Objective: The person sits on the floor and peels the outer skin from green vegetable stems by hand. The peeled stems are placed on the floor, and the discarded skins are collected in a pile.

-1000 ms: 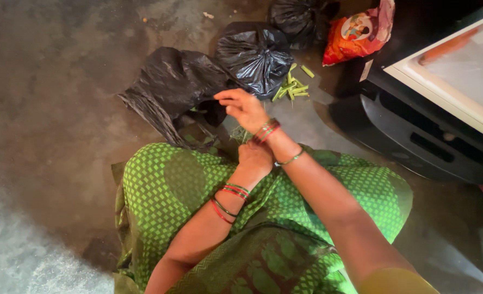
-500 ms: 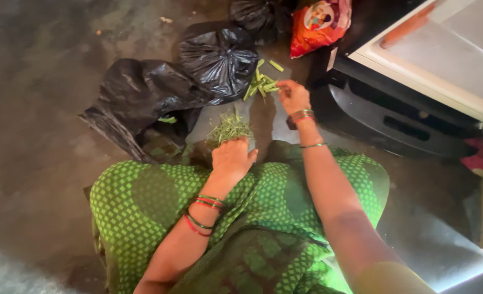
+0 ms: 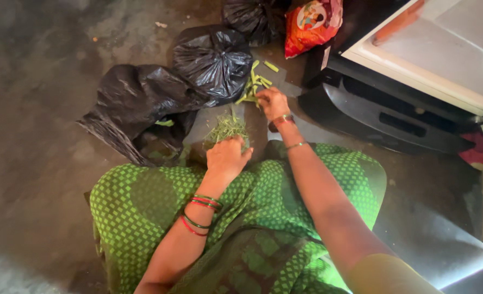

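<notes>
A: Right, head view, looking straight down. The right hand is out over the cut green stalks on the floor, fingers curled down onto the near end of the pile. Whether a piece is actually pinched, I cannot tell.

B: And the left hand?

A: Closer in, just above the knee, fingers bunched at the edge of the heap of fine green peelings. Loosely closed, but whether it grips anything is hidden.

B: So where do the stalks lie from the hands?

A: Ahead and to the right, in front of the tied black bag. Most pieces run lengthwise away from the person, slightly fanned. The right hand is touching them; the left sits well back.

B: Anything else around?

A: An open black bag to the left, an orange snack packet beyond, and a dark appliance base to the right.
</notes>
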